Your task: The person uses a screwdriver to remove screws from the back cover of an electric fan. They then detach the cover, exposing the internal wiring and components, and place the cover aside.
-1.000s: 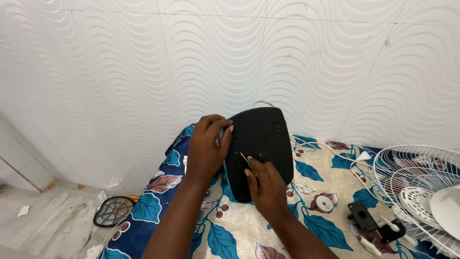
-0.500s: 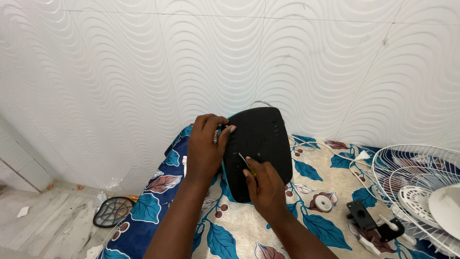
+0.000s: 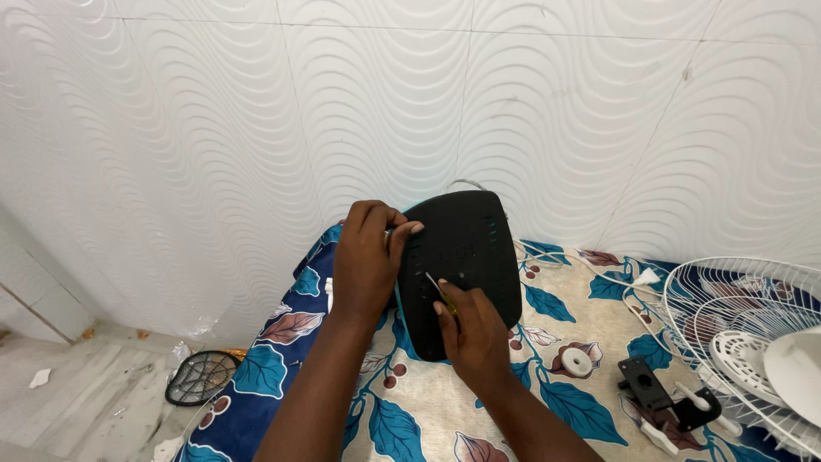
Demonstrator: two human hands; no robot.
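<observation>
- A person's left hand [image 3: 366, 261] grips the left edge of a black plastic housing [image 3: 466, 257], fingers curled over the rim, thumb side toward the body
- The housing, rounded at the top with rows of small slots and a teal trim along its left edge, stands tilted on the flowered cloth [image 3: 410, 402] near the wall, well left of the fan parts
- The right hand [image 3: 472, 329] is closed around a small screwdriver [image 3: 438, 289] with a yellow-green handle; its thin metal shaft points up and left, and the tip meets the housing's face near the middle
- Both forearms reach in from the bottom of the frame, the right hand lying just below and touching the housing's lower half
- A white wire [image 3: 466, 182] loops out from behind the housing's top edge
- On the cloth to the right lie a small round white part [image 3: 577, 363], a black bracket [image 3: 647, 385] and a white cord with plug [image 3: 647, 278]
- A white wire fan guard [image 3: 744, 334] fills the right edge of the frame, a white fan blade [image 3: 795, 364] lying within it
- Behind it all rises a white wall of wave-patterned tiles [image 3: 256, 111]
- On the floor at lower left lies a racket-shaped mesh swatter [image 3: 200, 377], amid scraps of litter
</observation>
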